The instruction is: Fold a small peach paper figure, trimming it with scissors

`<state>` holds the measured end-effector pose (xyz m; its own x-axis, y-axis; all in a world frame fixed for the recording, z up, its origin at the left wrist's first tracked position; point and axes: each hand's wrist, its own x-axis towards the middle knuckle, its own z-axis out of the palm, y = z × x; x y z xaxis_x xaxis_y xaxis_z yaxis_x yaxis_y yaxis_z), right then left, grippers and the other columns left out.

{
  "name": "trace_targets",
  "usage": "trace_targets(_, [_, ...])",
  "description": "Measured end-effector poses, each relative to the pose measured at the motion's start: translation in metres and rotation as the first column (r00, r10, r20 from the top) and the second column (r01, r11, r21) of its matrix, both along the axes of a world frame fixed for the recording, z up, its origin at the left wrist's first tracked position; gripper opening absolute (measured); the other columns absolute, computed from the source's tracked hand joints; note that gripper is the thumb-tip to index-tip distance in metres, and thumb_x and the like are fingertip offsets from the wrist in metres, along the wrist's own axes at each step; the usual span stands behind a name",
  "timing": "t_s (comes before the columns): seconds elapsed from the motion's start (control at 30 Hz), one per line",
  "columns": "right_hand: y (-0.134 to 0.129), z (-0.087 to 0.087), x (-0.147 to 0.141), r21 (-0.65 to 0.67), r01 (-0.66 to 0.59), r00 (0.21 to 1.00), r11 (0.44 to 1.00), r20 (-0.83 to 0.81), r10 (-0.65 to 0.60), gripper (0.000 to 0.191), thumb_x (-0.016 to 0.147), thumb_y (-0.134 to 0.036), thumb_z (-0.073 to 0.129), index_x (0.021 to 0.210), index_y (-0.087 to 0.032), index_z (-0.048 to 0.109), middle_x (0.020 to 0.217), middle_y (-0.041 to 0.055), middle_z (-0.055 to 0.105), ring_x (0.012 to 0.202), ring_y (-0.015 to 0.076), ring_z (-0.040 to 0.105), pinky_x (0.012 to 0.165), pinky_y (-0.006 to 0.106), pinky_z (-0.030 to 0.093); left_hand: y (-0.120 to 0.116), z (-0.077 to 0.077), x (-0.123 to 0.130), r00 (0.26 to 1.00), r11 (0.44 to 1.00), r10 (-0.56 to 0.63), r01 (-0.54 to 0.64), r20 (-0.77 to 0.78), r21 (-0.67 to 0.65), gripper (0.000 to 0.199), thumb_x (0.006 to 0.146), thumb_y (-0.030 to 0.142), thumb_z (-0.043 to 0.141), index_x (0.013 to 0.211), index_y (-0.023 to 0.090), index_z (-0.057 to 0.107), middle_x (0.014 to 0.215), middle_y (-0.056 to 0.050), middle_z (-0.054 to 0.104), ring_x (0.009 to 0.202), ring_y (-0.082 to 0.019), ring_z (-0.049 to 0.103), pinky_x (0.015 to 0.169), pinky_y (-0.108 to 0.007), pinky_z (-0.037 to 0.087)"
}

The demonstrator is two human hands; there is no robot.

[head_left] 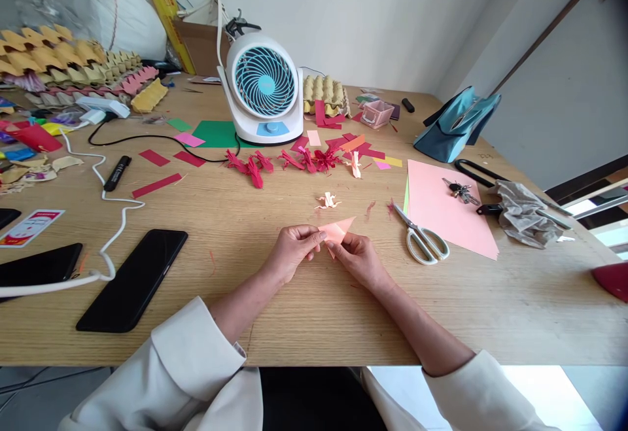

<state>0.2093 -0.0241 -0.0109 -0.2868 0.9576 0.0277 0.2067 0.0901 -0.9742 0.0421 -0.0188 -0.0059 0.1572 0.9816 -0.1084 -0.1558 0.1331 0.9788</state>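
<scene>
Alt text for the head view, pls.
Left hand and right hand hold a folded peach paper piece over a wooden table. Scissors lie to the right; red folded paper figures and a white fan stand beyond.

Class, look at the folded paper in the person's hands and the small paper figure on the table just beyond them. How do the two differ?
Shape: the folded paper shows smooth faces and a sharp point; the paper figure has several thin limbs sticking out.
Place: the folded paper is held between the left hand and right hand; the paper figure rests on the table, untouched.
Colour: the folded paper looks peach, the paper figure paler.
Shared: both are paper.
</scene>
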Motion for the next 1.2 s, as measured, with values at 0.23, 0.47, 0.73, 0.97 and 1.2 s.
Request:
trace_targets(0.23, [0.003,0.001,-0.001,-0.017,0.076,0.986,0.997,-0.146,-0.078,0.042,0.075,-0.058,0.07,0.074,-0.016,0.063,0.066,0.0006,0.058,0.06,0.0128,0.048,0.054,0.025,0.037,-0.002,0.001,0.001,0.999,0.998,0.022,-0.019,-0.048,0.064,0.032,0.075,0.042,0.074,0.064,0.013,0.065,0.054,0.003,0.052,0.048,-0.006,0.04,0.045,-0.02,0.03])
trace_targets(0.47, [0.006,-0.006,-0.001,-0.062,0.086,0.959,0.994,-0.267,-0.1,0.038,0.073,-0.055,0.073,0.082,-0.018,0.065,0.075,0.0028,0.065,0.068,0.0168,0.056,0.06,0.027,0.044,-0.003,-0.004,0.003,0.987,0.991,0.032,-0.011,-0.159,0.13,0.035,0.079,0.045,0.07,0.062,0.015,0.065,0.055,0.003,0.053,0.048,-0.006,0.04,0.045,-0.02,0.032])
trace_targets(0.73, [0.007,-0.013,0.005,0.12,0.138,0.99,0.983,-0.017,-0.137,0.033,0.082,-0.047,0.065,0.07,-0.018,0.054,0.062,-0.0027,0.048,0.055,0.0102,0.039,0.05,0.024,0.03,0.003,0.001,-0.004,0.959,0.987,-0.036,0.078,-0.282,0.138,0.034,0.076,0.049,0.07,0.081,0.015,0.071,0.07,0.0,0.06,0.06,-0.011,0.049,0.046,-0.019,0.042])
trace_targets(0.97, [0.002,-0.001,0.007,0.305,0.086,0.956,0.949,0.242,-0.165,0.033,0.083,-0.034,0.062,0.062,-0.02,0.041,0.059,-0.0047,0.042,0.054,0.0089,0.035,0.049,0.023,0.027,0.01,0.003,-0.015,0.861,0.967,-0.159,0.235,-0.483,0.101,0.032,0.078,0.046,0.066,0.073,0.014,0.068,0.059,0.002,0.052,0.053,-0.009,0.044,0.046,-0.019,0.037])
trace_targets(1.2, [0.002,-0.001,0.006,0.204,0.06,0.977,0.977,0.187,-0.099,0.03,0.083,-0.039,0.063,0.067,-0.019,0.048,0.063,-0.0033,0.047,0.056,0.0101,0.04,0.051,0.023,0.03,0.005,0.005,-0.009,0.87,0.97,-0.143,0.218,-0.472,0.108,0.028,0.075,0.038,0.067,0.063,0.016,0.055,0.053,0.005,0.045,0.049,-0.007,0.039,0.044,-0.019,0.029])
